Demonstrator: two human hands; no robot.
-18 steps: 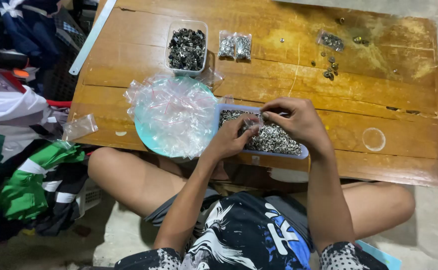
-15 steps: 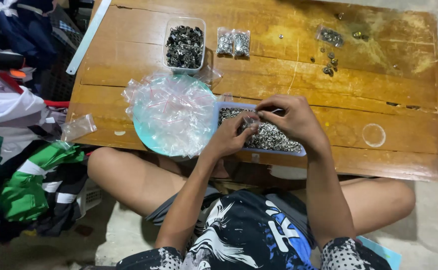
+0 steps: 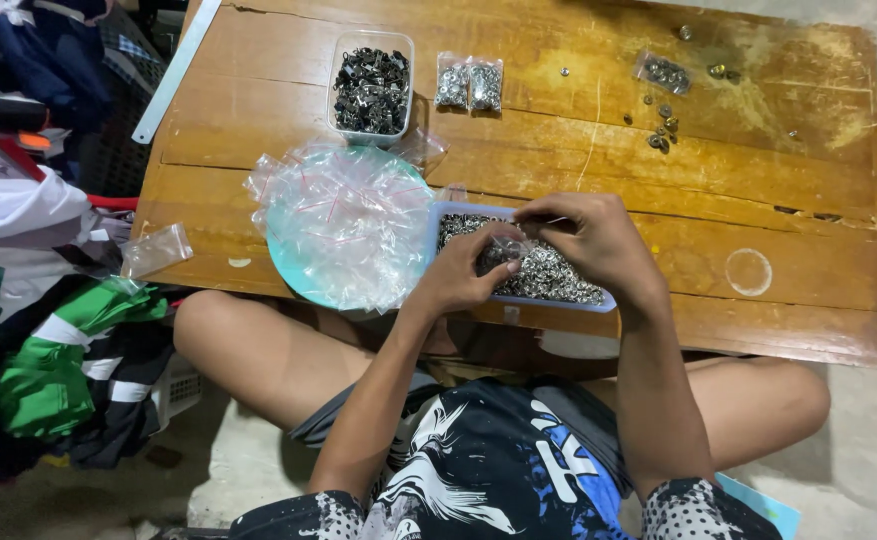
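Hands unchanged since earlier frame: left hand [image 3: 458, 275] fingers pinch small clear bag [image 3: 503, 247], right hand [image 3: 588, 235] fingers close at bag mouth, directly above tray of metal parts [image 3: 548, 275] catching spills; tabletop [image 3: 758, 200] beneath.

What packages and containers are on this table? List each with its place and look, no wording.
Clear tub: far left-centre, rectangular, full of dark metal bits.
Two filled bags: right of that tub, small, clear, silvery contents.
Single filled bag: far right, clear, small.
Empty bags: heaped on a round turquoise plate, clear with red strips.
Blue tray: near edge, under the left hand and right hand, holding silvery parts.
Loose bag: off the table's left edge.
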